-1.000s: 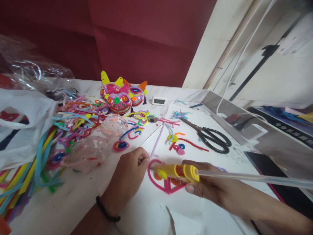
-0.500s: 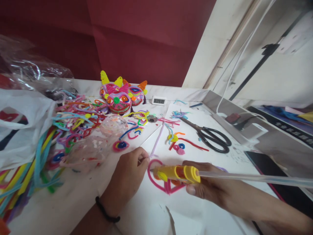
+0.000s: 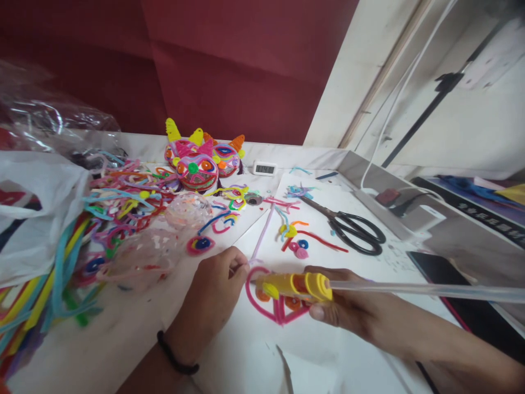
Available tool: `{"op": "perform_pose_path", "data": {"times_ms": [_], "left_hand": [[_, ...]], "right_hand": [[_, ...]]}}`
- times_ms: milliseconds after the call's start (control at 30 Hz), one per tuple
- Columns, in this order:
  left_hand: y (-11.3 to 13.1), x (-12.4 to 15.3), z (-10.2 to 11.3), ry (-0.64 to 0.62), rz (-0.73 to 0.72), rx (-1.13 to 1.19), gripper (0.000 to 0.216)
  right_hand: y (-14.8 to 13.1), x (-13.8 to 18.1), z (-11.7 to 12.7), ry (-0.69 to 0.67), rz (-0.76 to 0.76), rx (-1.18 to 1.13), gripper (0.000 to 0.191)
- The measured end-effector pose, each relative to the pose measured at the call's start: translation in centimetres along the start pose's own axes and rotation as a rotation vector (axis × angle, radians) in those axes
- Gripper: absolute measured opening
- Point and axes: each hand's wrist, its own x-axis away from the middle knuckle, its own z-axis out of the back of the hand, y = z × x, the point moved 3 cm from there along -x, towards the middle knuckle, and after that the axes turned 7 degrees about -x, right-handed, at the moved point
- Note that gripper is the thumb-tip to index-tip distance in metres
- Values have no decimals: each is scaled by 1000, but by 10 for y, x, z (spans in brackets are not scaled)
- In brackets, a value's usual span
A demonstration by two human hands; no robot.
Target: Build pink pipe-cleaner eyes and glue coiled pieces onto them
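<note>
My right hand is wrapped around a yellow hot glue gun, with a long clear glue stick running out of its back end to the right. The gun's nozzle points left, over a pink pipe-cleaner shape lying on white paper. Orange round pieces inside that shape are partly hidden by the gun. Close to the nozzle, my left hand is closed in a pinch on a lilac pipe cleaner, which stretches away across the paper. The fingertips nearly touch the pink outline.
Black-handled scissors lie at the right, beyond a red pipe cleaner. A dark phone is near my right forearm. Decorated animal heads and a small digital clock stand at the back. Loose pipe cleaners crowd the left.
The whole view has shifted slightly, moving everything a little to the left. Both hands keep their holds, and the glue gun stays over the pink shape.
</note>
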Motion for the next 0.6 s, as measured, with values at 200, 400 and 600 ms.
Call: {"op": "perform_pose_path", "data": {"times_ms": [200,400,600], "left_hand": [[1,-2,0,-3,-7,-32,10],[1,-1,0,-9,-3,-38,10],[0,0,0,-8,-5,-53,11]], "right_hand": [[-10,-3,1,-31,83,-49,35],[-6,-3,1,17,10,-10,41],[2,-1,1,22,1,-4,47]]}}
